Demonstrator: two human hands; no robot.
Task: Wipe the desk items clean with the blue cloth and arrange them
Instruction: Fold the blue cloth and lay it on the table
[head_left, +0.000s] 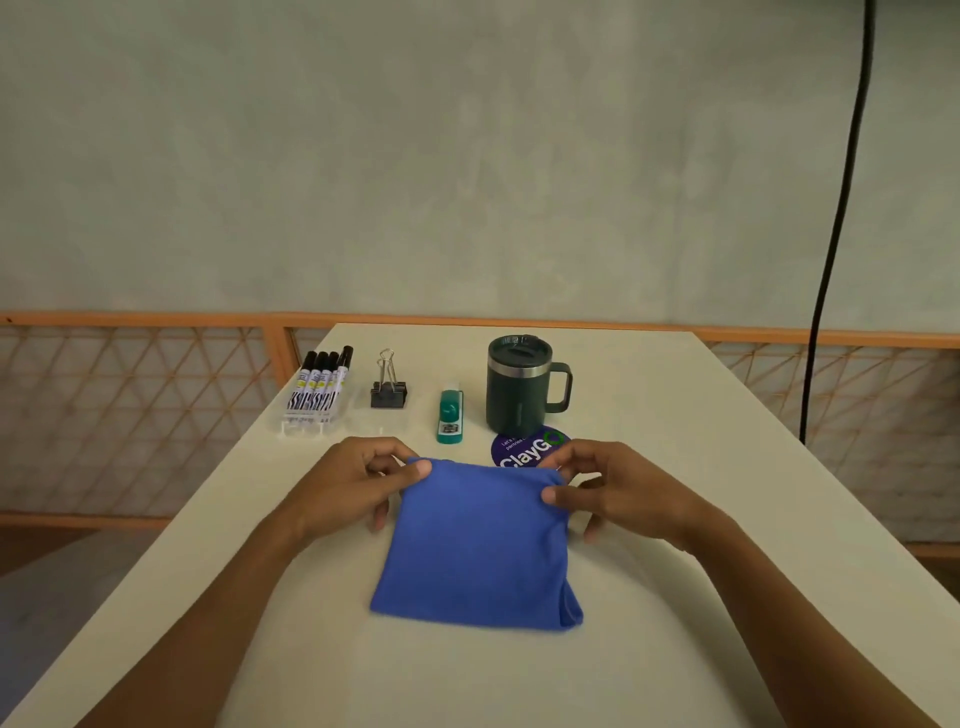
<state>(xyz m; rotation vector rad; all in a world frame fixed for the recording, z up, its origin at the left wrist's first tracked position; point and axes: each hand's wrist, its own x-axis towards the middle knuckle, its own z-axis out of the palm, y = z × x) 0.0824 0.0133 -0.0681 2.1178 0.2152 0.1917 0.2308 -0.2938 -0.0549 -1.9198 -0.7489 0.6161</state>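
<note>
— Any writing?
— "ClayGO" on the round sticker (525, 448) by the mug (514, 389); its smaller print seemed too blurred.
— The grip?
— Left hand (353, 483) and right hand (623, 493) each pinched a far corner of the blue cloth (478, 551), at the middle of the counter (691, 467).

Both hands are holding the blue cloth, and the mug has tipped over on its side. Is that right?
Not quite. The mug is not tipped over: it stands upright with its lid on, as the head view shows. The rest is right: the left hand and the right hand each pinch a far corner of the cloth.
</note>
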